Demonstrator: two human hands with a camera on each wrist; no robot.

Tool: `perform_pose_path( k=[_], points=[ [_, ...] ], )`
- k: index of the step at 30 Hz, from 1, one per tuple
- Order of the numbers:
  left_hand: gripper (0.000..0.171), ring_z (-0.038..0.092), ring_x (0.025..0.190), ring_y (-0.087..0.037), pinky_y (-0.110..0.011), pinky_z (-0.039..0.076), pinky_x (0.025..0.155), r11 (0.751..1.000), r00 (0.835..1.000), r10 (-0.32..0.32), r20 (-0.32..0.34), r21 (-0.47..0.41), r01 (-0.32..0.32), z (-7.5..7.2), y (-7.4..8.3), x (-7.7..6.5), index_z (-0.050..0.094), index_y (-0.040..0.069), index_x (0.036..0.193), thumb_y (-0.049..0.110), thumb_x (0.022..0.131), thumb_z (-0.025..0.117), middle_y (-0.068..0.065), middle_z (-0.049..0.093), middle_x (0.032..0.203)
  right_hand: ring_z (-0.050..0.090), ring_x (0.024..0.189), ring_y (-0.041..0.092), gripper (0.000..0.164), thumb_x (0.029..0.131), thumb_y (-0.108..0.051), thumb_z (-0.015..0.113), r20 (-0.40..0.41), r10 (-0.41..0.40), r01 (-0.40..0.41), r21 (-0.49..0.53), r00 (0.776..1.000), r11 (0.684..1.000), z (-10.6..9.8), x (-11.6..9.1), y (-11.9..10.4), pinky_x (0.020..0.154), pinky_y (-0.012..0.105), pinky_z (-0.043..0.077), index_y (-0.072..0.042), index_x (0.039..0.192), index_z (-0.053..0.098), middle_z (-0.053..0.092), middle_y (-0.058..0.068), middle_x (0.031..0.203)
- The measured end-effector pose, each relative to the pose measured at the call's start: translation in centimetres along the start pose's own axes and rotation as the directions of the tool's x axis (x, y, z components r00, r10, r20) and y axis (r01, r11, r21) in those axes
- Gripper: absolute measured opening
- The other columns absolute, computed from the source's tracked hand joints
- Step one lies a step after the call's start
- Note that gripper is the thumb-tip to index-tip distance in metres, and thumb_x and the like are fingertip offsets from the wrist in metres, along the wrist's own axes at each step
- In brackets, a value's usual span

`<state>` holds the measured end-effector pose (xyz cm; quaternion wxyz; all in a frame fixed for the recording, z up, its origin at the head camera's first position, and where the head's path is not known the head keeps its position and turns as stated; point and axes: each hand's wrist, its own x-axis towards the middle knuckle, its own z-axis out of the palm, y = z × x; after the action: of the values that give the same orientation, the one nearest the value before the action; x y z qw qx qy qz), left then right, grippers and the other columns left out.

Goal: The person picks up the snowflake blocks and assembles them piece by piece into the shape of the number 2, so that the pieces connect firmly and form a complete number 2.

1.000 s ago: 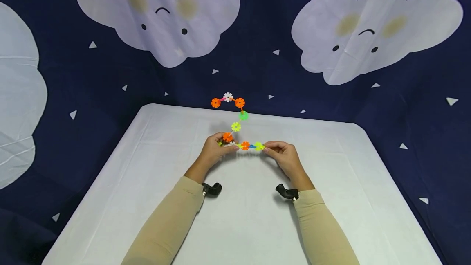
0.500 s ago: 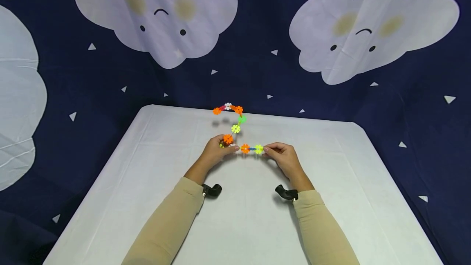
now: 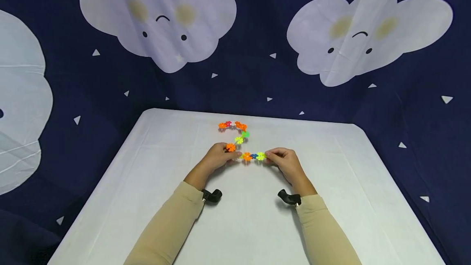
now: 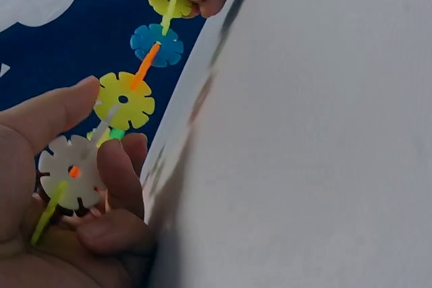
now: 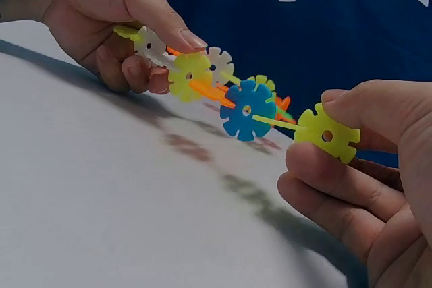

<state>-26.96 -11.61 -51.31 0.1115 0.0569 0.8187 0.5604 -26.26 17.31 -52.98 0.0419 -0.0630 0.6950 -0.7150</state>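
A chain of interlocking plastic flower discs (image 3: pixel 239 140), in orange, white, green, yellow, blue and pink, bends in a shape like a 2 close over the table. My left hand (image 3: pixel 215 158) grips its lower left bend; in the left wrist view, a white disc (image 4: pixel 64 166) sits between those fingers, and part of the bend is hidden by the hand. At the chain's right end, my right hand (image 3: pixel 288 162) pinches a yellow disc (image 5: pixel 329 134) between thumb and fingers. A blue disc (image 5: pixel 248 110) hangs between the two hands. Shadows of the discs fall on the cloth below.
A white-covered table (image 3: pixel 243 220) spreads beneath both arms. Behind it hangs a dark blue cloth (image 3: pixel 254 81) printed with white clouds and small triangles. Black wrist-worn devices (image 3: pixel 212 196) stick out at both cuffs.
The chain's far curved end has come down from above the table's back edge to over the tabletop. Both hands have sunk slightly in the view, keeping their holds.
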Motion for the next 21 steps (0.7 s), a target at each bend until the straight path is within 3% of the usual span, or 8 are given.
perform_pose_path(
  k=[5, 8, 13, 15, 17, 21],
  points=[
    [0.039, 0.053, 0.066, -0.018, -0.028, 0.044, 0.059, 0.998, 0.998, -0.069, -0.007, -0.002, 0.069, 0.2, 0.8, -0.4, 0.066, 0.003, 0.094, 0.036, 0.09, 0.086, -0.009, 0.067, 0.075, 0.075, 0.079, 0.023, 0.022, 0.096, -0.008, 0.08, -0.01, 0.017, -0.018, -0.028, 1.0, 0.999, -0.1, -0.6, -0.1, 0.08, 0.036, 0.063, 0.012, 0.106, 0.075, 0.074, 0.018, 0.097],
    [0.047, 0.055, 0.069, -0.021, -0.031, 0.046, 0.061, 0.991, 0.994, -0.104, -0.021, 0.08, 0.105, 0.3, 1.2, -0.7, 0.065, 0.001, 0.101, 0.042, 0.089, 0.086, -0.012, 0.067, 0.083, 0.075, 0.079, 0.024, 0.024, 0.096, -0.01, 0.08, -0.002, 0.03, -0.03, -0.056, 1.0, 0.998, -0.2, -1.0, 0.1, 0.082, 0.036, 0.062, 0.011, 0.107, 0.075, 0.074, 0.018, 0.097],
    [0.067, 0.063, 0.102, -0.031, -0.043, 0.055, 0.083, 0.943, 0.994, -0.103, -0.042, 0.312, 0.111, 0.3, 1.9, -1.3, 0.062, -0.001, 0.126, 0.054, 0.092, 0.079, -0.018, 0.065, 0.121, 0.076, 0.077, 0.028, 0.02, 0.098, -0.013, 0.078, 0.009, 0.021, -0.02, -0.142, 1.0, 0.99, -0.3, -1.4, 0.4, 0.082, 0.035, 0.062, 0.006, 0.106, 0.077, 0.075, 0.018, 0.096],
    [0.069, 0.061, 0.115, -0.034, -0.047, 0.054, 0.092, 0.929, 0.995, -0.095, -0.041, 0.356, 0.103, 0.2, 2.1, -1.4, 0.062, -0.001, 0.132, 0.055, 0.094, 0.076, -0.019, 0.063, 0.131, 0.075, 0.076, 0.028, 0.019, 0.099, -0.012, 0.078, 0.018, 0.002, 0.002, -0.168, 1.0, 0.986, -0.4, -1.5, 0.5, 0.08, 0.035, 0.062, 0.005, 0.105, 0.078, 0.075, 0.017, 0.096],
    [0.066, 0.06, 0.119, -0.035, -0.048, 0.053, 0.096, 0.929, 0.995, -0.092, -0.036, 0.357, 0.098, 0.1, 2.3, -1.4, 0.062, -0.001, 0.132, 0.053, 0.096, 0.075, -0.019, 0.063, 0.132, 0.075, 0.074, 0.028, 0.019, 0.099, -0.012, 0.077, 0.029, -0.02, 0.025, -0.183, 0.999, 0.983, -0.4, -1.4, 0.6, 0.078, 0.035, 0.063, 0.006, 0.105, 0.078, 0.075, 0.018, 0.095],
    [0.06, 0.063, 0.109, -0.03, -0.045, 0.055, 0.09, 0.947, 0.997, -0.08, -0.013, 0.31, 0.08, -0.4, 2.5, -1.4, 0.062, -0.001, 0.133, 0.048, 0.099, 0.071, -0.016, 0.067, 0.122, 0.075, 0.073, 0.027, 0.02, 0.098, -0.012, 0.078, 0.034, -0.029, 0.036, -0.214, 0.999, 0.976, -0.4, -1.3, 0.4, 0.075, 0.031, 0.062, 0.006, 0.106, 0.078, 0.076, 0.016, 0.095]
  ],
)
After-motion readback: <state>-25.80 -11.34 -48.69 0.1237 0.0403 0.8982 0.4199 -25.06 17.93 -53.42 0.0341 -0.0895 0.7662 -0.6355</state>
